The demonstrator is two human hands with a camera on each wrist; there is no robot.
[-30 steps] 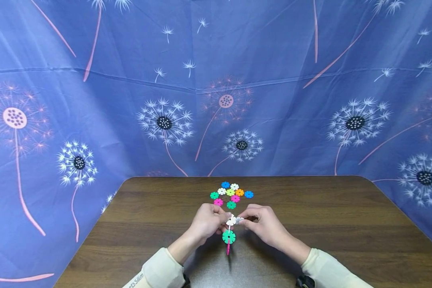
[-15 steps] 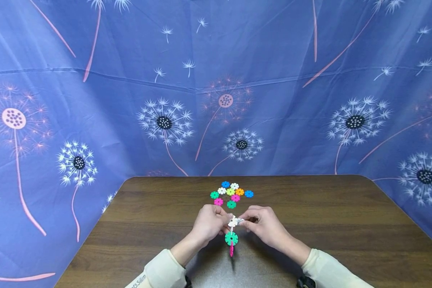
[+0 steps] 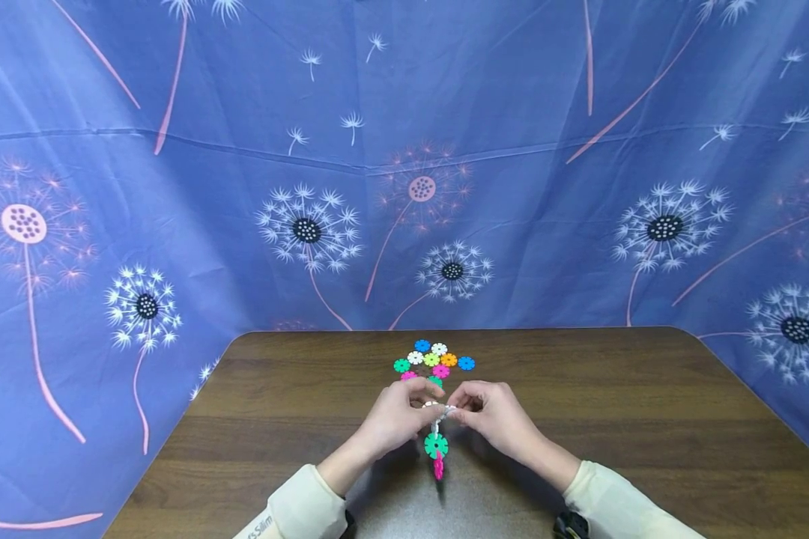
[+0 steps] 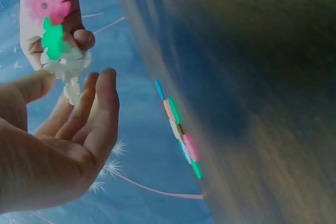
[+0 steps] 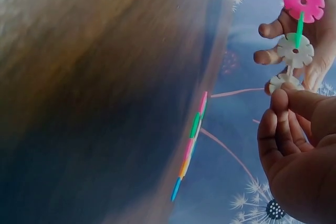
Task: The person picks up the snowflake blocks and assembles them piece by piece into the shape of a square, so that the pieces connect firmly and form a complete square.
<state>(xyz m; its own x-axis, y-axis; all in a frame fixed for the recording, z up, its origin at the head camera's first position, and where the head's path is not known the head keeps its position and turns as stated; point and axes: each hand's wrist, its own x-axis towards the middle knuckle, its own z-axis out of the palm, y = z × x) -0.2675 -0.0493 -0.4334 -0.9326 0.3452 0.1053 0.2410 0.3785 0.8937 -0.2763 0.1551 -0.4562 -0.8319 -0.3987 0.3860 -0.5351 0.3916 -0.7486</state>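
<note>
A hanging chain of notched interlocking discs is between the hands. Its pink disc (image 3: pixel 439 466) is at the lower end, joined to a green disc (image 3: pixel 436 446), with white discs above. My right hand (image 3: pixel 502 419) pinches the upper white disc (image 5: pixel 283 81) between thumb and fingertips. My left hand (image 3: pixel 394 412) has its thumb against the white pieces while its index finger is lifted away. The left wrist view shows its fingers (image 4: pixel 107 85) spread and loosely bent beside another white disc (image 4: pixel 68 64). The thumb partly hides the upper white pieces in the head view.
Loose notched discs lie in a cluster farther back on the wooden table (image 3: pixel 276 419), among them a yellow disc (image 3: pixel 431 360), an orange disc (image 3: pixel 449 360) and a blue disc (image 3: pixel 467 363). A blue dandelion-print cloth (image 3: pixel 539 224) hangs behind the table.
My left index finger has lifted off the white piece, and its hand now covers part of the nearest loose discs. The chain has shifted slightly right. My right hand keeps its pinch.
</note>
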